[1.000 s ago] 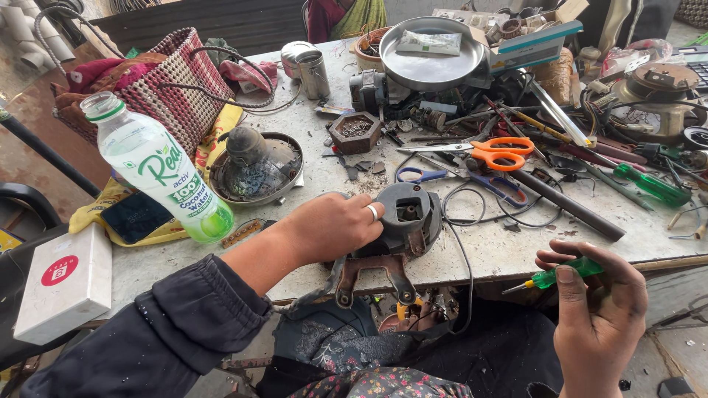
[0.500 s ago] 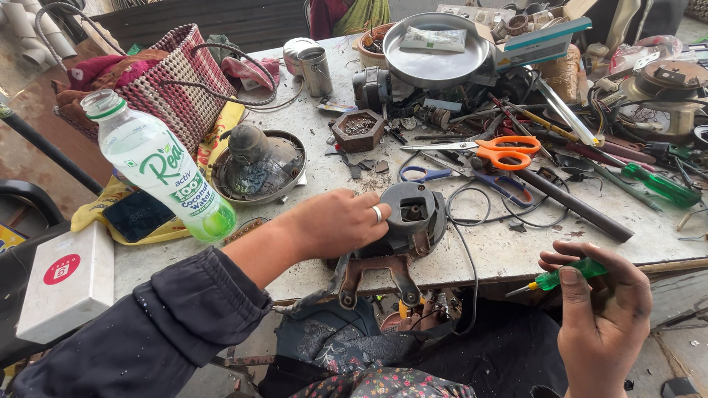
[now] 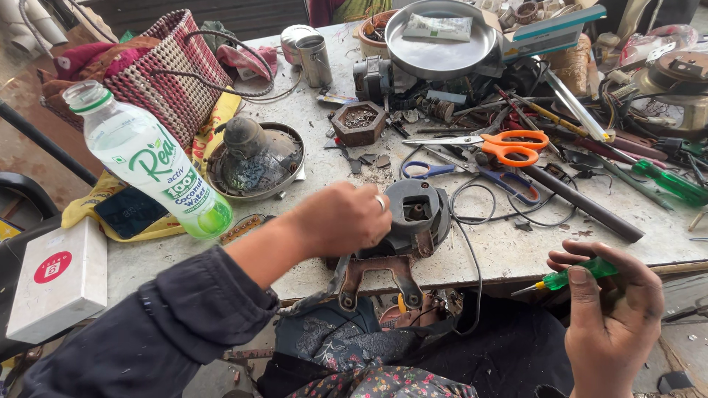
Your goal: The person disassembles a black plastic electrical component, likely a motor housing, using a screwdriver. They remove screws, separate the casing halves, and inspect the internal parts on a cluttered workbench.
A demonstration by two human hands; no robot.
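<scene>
Head view: round grey motor housing (image 3: 414, 215), left hand (image 3: 343, 219).

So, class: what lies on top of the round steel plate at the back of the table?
A flat pale packet lies on the steel plate; the rest of the plate's face looks bare. The plate hides whatever is beneath it.

Scuffed grey worktable (image 3: 501, 250) with orange scissors (image 3: 509, 145), clear drink bottle (image 3: 151, 166), hexagonal dish (image 3: 358, 122), steel plate (image 3: 440, 37).
</scene>
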